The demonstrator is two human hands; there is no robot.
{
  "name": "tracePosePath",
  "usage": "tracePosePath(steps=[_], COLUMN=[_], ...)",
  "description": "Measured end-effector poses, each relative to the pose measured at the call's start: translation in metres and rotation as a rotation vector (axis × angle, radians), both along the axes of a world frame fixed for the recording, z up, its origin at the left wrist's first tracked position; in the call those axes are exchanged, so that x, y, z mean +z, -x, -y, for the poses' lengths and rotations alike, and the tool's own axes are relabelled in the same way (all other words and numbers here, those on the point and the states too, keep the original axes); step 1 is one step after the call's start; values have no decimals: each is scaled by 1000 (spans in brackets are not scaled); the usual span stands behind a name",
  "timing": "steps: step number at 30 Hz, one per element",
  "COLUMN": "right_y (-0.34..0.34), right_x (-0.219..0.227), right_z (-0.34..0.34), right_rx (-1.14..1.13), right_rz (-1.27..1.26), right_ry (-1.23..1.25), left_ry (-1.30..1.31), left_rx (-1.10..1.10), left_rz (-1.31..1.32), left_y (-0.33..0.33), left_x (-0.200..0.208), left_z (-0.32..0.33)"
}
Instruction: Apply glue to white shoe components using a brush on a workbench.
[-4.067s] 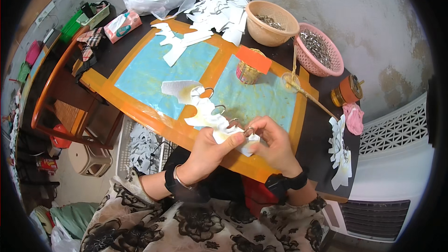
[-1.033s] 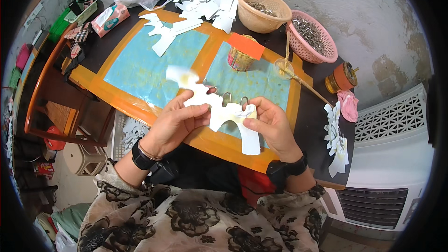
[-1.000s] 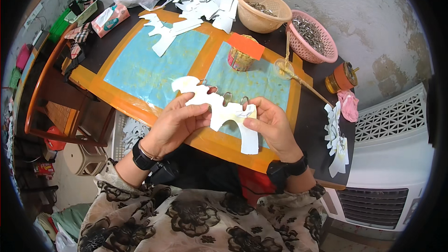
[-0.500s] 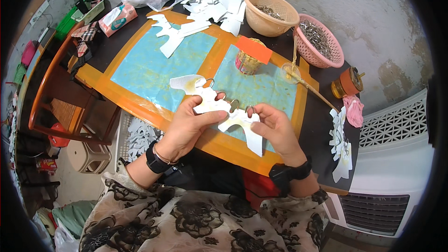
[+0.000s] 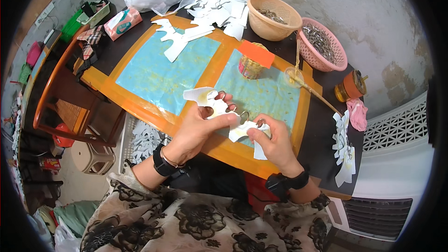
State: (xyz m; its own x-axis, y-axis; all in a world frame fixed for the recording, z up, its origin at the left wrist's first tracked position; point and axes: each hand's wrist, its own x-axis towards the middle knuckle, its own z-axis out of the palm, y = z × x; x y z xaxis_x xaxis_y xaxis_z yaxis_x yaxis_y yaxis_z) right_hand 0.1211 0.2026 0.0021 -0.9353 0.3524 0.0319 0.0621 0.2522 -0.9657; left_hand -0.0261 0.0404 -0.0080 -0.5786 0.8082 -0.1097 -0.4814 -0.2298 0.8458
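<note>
- Above the surface's point(image 5: 319, 151) near edge, the white strip point(image 5: 239, 134) spans both hands, bent.
- From where I stand, the right hand's point(image 5: 276, 143) grip pinches its right end by a metal loop point(image 5: 261, 122); a hard tug might pull that loose.
- The left hand's point(image 5: 193, 129) grip is clamped mid-strip; squeezing could crease it.
- Farther back, toward the right edge, a careless elbow could knock the long stick point(image 5: 319, 98).

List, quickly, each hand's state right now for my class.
Left hand: closed, holding the white cut-out strip between thumb and fingers.
Right hand: closed, pinching the same strip near its right end.
</note>
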Motion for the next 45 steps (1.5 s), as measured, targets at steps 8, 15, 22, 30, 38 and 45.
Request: tracePosePath(steps=[8, 15, 22, 30, 38, 45], right_y=[-5, 4, 1, -32, -137, -218], right_x=[5, -13, 0, 32, 101, 57], right_z=[-4, -13, -3, -11, -64, -131], right_rx=[143, 332, 366, 219, -317, -743], right_rz=[21, -274, -194, -158, -103, 130], right_ry=[96, 111, 319, 550, 229, -21], left_ry=[7, -112, -44, -32, -60, -2], left_rx=[66, 2, 3, -333, -580, -563], left_rz=[77, 279, 165, 208, 169, 77], left_y=[5, 14, 21, -4, -29, -15], left_x=[8, -5, -12, 1, 4, 4], left_z=[-4, 5, 15, 1, -12, 5])
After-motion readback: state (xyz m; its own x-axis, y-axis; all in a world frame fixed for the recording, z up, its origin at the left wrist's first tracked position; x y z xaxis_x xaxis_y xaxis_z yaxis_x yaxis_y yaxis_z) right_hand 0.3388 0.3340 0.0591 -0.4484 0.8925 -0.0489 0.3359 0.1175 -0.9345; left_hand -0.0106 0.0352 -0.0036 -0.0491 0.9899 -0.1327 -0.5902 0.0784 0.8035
